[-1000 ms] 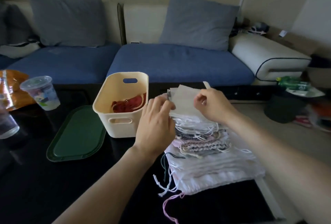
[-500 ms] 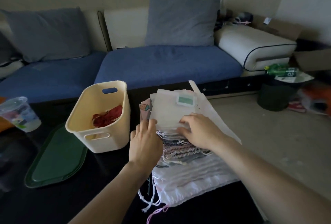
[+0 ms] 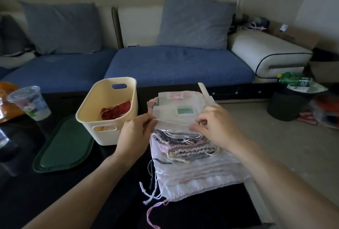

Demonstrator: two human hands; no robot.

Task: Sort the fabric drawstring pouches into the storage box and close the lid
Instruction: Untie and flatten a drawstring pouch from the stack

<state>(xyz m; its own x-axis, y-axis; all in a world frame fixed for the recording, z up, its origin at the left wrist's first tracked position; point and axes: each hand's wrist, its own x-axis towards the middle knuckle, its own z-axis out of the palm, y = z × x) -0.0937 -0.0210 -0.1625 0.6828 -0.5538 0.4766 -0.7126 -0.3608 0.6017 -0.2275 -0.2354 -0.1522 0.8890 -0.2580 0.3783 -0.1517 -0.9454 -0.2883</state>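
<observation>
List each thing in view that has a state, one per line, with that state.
Storage box: open, upright, red pouch inside.
Lid: off, flat on the table beside the box.
Pouch stack: piled on the table, strings loose.
Top white pouch: near edge pinched at both ends.
Left hand: pinching the pouch's left edge.
Right hand: pinching its right edge.
Plastic cup: upright, lidded.

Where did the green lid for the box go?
In the head view, the green lid lies flat on the dark table, left of the pouch pile, just to the left of and in front of the cream storage box.
</observation>
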